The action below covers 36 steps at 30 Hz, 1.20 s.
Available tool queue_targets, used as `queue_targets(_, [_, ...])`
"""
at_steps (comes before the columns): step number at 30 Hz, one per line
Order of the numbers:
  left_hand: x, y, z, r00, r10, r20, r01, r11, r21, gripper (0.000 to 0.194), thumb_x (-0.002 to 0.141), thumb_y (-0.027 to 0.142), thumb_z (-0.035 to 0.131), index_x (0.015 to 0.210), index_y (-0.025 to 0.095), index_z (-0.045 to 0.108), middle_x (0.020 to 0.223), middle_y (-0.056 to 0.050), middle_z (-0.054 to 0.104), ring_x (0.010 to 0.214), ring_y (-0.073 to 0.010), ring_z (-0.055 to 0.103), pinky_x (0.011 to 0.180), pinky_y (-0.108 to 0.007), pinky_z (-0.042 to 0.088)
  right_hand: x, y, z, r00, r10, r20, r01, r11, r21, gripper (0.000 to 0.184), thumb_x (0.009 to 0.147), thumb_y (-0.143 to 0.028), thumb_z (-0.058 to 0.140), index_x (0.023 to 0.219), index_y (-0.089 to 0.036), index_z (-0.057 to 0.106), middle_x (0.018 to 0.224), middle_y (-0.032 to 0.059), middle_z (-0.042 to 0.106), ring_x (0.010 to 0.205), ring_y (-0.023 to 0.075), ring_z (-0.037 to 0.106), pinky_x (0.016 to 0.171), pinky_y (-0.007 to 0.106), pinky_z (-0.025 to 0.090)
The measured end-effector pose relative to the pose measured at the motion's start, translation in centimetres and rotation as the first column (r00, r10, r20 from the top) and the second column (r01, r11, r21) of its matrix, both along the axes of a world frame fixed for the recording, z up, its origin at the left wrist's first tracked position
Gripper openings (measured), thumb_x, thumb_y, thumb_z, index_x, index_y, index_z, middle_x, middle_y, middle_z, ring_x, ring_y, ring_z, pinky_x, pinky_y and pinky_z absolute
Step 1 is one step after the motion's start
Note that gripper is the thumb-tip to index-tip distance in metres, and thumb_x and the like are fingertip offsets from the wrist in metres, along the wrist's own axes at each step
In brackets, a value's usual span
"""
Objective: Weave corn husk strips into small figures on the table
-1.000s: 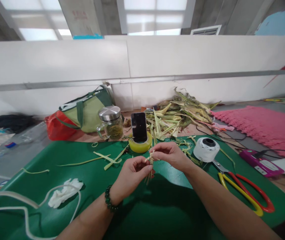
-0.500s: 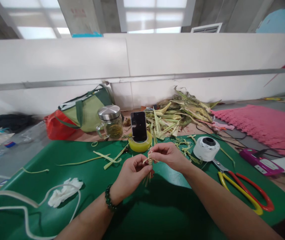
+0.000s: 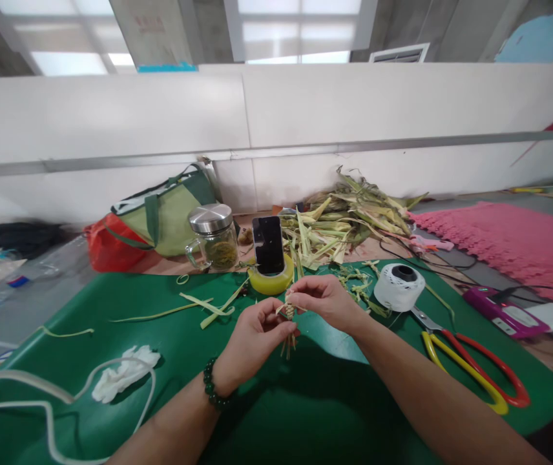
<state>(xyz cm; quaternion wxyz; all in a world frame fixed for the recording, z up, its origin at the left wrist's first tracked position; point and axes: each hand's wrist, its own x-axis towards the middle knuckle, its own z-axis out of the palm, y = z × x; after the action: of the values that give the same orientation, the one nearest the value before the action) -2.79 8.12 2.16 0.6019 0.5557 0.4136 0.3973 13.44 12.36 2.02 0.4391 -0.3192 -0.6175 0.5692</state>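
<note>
pinching a small woven piece (image 3: 290, 311) over the green mat (image 3: 334, 403), the left hand (image 3: 257, 332) is closed on its lower part; the right hand (image 3: 325, 301), nearly closed, nips its top; a yellow tape roll (image 3: 270, 285) sits at its eleven o'clock, a white roll (image 3: 396, 296) near three

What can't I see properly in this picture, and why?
All in the head view:
- The woven piece: partly covered by fingers of the left hand and right hand.
- The blade tips of the scissors: hidden by the white roll.
- Any picture on the phone: its screen looks too dark.
- The white cord: cut off by the left edge.
</note>
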Motion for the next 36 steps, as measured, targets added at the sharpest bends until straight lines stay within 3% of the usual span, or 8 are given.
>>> queue_targets(24, [0.01, 0.12, -0.13, 0.999, -0.041, 0.026, 0.042, 0.998, -0.056, 0.034, 0.065, 0.034, 0.075, 0.085, 0.014, 0.056, 0.061, 0.000, 0.066, 0.056, -0.0134, 0.063, 0.057, -0.024, 0.051, -0.08, -0.05, 0.10, 0.999, -0.028, 0.015, 0.028, 0.999, 0.021, 0.018, 0.069, -0.031, 0.071, 0.069, -0.014, 0.066, 0.062, -0.0003, 0.061, 0.053, 0.0083, 0.052, 0.053, 0.022, 0.045])
queue_targets(36, [-0.13, 0.35, 0.19, 0.993, -0.077, 0.084, 0.088, 0.986, -0.140, 0.037, 0.063, 0.034, 0.077, 0.088, 0.013, 0.058, 0.065, -0.003, 0.069, 0.056, -0.0123, 0.063, 0.055, -0.022, 0.049, 0.11, 0.00, 0.19, 0.999, -0.001, 0.041, -0.001, 0.999, 0.041, 0.029, 0.075, -0.042, 0.065, 0.068, -0.014, 0.063, 0.060, -0.0011, 0.056, 0.053, 0.0077, 0.048, 0.052, 0.021, 0.042])
